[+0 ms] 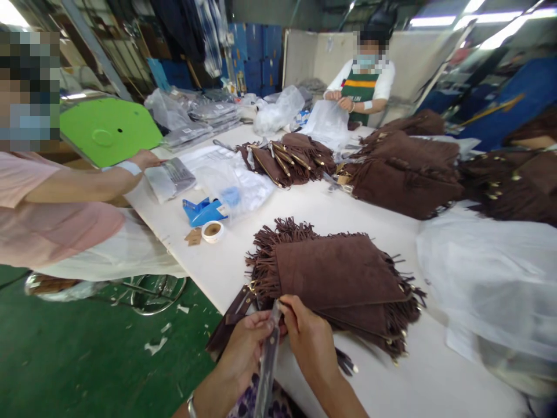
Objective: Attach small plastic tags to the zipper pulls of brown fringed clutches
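Observation:
A narrow strip in clear plastic, which looks like a dark strap in a sleeve [268, 366], hangs down between my hands over my lap. My left hand [246, 345] is closed round it near its top, thumb on the front. At its upper end, my right hand [311, 334] pinches the plastic with thumb and fingers. Just beyond them lies a stack of dark brown fringed suede bags [335, 270]. Brown straps with metal fittings [232, 316] lie at the table edge, left of my hands. The fingertips hide part of the strip's top.
Across the white table [331, 212] are more brown fringed bags [404, 168], a tape roll [213, 231], a blue piece [202, 212] and plastic bags [491, 278]. One co-worker [43, 220] stands at left, touching a grey packet [169, 179]; another [359, 90] handles plastic at the far side.

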Demonstrator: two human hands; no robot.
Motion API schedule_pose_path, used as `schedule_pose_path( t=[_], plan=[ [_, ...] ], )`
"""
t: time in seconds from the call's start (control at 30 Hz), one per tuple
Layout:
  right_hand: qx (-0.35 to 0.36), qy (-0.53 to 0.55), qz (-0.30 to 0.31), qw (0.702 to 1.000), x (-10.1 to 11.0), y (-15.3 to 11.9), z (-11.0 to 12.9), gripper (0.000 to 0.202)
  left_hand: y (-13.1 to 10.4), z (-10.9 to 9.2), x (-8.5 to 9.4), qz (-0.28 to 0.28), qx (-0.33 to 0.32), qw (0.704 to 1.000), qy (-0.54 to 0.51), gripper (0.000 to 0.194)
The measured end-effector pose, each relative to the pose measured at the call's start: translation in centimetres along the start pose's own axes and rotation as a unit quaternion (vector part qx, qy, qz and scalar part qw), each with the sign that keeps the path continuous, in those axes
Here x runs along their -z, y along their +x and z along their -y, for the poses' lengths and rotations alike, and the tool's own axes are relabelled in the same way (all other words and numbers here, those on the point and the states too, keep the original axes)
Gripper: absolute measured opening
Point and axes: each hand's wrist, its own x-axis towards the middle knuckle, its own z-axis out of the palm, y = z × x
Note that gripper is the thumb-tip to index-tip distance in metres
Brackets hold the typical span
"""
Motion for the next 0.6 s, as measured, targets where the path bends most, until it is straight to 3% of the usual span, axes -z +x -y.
schedule_pose_path(
  t=[0.1,0.23,0.4,0.5,0.6],
  plan=[
    [-0.029,0.065,-0.038,0.997,-0.9,-2.9,0.2,0.025,0.1,-0.3,-0.5,-0.016,-0.018,0.999,0.023,0.036],
    [-0.105,0.119,-0.030,0.987,-3.5,-5.5,0.5,0.036,0.2,-0.6,-1.3,-0.035,-0.022,0.999,0.033,0.034],
    [-0.163,0.275,-0.048,0.946,-5.4,-5.0,0.6,0.032,0.6,-0.5,-1.7,-0.030,-0.038,0.998,0.042,0.037],
    [-0.174,0.374,-0.043,0.910,-5.6,-4.4,0.3,0.029,-0.2,-0.2,-1.0,-0.029,-0.050,0.998,0.025,0.042],
    [-0.185,0.416,-0.036,0.890,-5.5,-4.4,0.2,0.031,-1.5,0.3,0.0,-0.039,-0.013,0.999,0.013,0.042]
  ],
)
